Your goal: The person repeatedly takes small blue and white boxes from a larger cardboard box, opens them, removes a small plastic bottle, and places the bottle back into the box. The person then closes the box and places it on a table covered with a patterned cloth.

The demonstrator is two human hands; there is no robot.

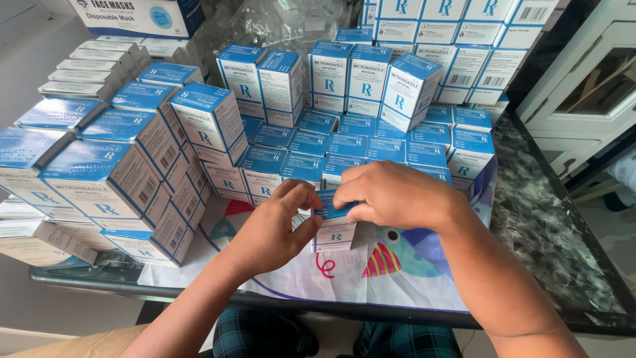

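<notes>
Both forearms are extended forward and angled inward, so the hands meet at the small blue-and-white box. The left hand is curled at the box's left side, thumb pressed against its left face, fingers bent over its top edge. The right hand is arched palm-down over the box's top, fingertips tucked down onto it.

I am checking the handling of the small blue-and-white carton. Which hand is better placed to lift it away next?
Probably the right hand: it covers the small blue-and-white cardboard carton from above, while the left hand only pinches its near edge.
</notes>
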